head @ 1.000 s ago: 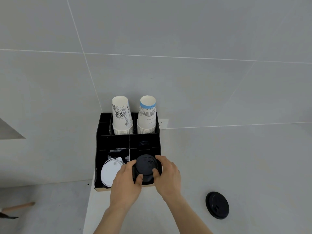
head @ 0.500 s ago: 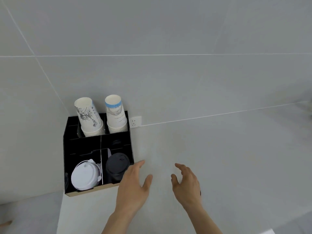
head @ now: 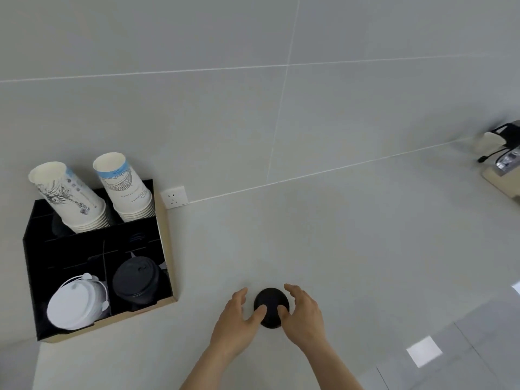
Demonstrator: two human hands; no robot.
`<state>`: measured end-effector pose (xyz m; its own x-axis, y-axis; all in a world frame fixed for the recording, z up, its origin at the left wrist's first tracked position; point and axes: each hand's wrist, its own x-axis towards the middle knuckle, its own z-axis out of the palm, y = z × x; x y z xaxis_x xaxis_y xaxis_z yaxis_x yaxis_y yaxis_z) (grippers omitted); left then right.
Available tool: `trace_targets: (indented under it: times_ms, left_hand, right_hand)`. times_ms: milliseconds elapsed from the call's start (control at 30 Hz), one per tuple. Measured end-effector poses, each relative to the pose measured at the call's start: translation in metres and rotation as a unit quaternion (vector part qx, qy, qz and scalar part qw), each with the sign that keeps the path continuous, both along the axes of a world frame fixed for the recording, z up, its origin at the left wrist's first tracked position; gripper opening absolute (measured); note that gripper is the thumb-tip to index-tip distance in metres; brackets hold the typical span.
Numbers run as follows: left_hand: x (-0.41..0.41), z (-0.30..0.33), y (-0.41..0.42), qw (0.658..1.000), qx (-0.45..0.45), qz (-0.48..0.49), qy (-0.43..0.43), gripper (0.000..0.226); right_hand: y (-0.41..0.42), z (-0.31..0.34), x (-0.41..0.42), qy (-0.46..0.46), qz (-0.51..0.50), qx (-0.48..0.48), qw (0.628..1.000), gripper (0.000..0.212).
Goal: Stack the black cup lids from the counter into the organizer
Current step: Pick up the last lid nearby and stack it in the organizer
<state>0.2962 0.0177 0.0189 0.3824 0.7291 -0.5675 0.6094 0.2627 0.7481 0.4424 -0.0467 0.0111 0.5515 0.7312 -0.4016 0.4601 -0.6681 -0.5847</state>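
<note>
A single black cup lid (head: pixel 270 301) lies flat on the pale counter, right of the organizer. My left hand (head: pixel 235 322) and my right hand (head: pixel 302 313) cup it from either side. Both thumbs rest on its near part, while the fingers curve apart around its far rim with a gap showing. The black organizer (head: pixel 29 277) stands at the left against the wall. Its front right compartment holds a stack of black lids (head: pixel 135 280), tilted a little.
White lids (head: pixel 74 304) fill the organizer's front left compartment. Two stacks of paper cups (head: pixel 70 195) (head: pixel 123 184) stand in its back row. A wall socket (head: pixel 174 197) sits behind it. A machine (head: pixel 503 161) stands at the far right; the counter edge runs along the lower right.
Both hands let go of the lid stack in the organizer, moved right across the counter and came down around the loose black lid. The view swung right as well.
</note>
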Motion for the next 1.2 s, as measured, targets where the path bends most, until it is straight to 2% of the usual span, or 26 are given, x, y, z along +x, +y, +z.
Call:
trace_targets:
  times_ms: [200,400,733,1000,1200]
  left_hand:
    - [0.007,-0.004,-0.006,0.996,-0.091,0.015,-0.023,0.082]
    - [0.011,-0.002,-0.004,0.992,-0.116,0.028,-0.048,0.079]
    - [-0.026,0.023,0.022,0.990,-0.028,0.120,-0.074,0.065]
    - [-0.082,0.054,0.059,0.976,0.063,0.181,-0.101,0.058]
    - [-0.127,0.066,0.078,0.965,0.104,0.222,-0.097,0.056]
  right_hand:
    - [0.000,-0.008,-0.003,0.049,-0.018,-0.010,0.999,0.052]
    - [0.003,-0.009,-0.003,0.084,-0.036,-0.005,0.996,0.050]
    - [0.042,0.025,-0.029,0.105,-0.039,0.063,0.992,0.043]
    - [0.091,0.064,-0.081,0.091,0.023,0.145,0.985,0.033]
    - [0.126,0.077,-0.129,0.048,0.085,0.193,0.976,0.037]
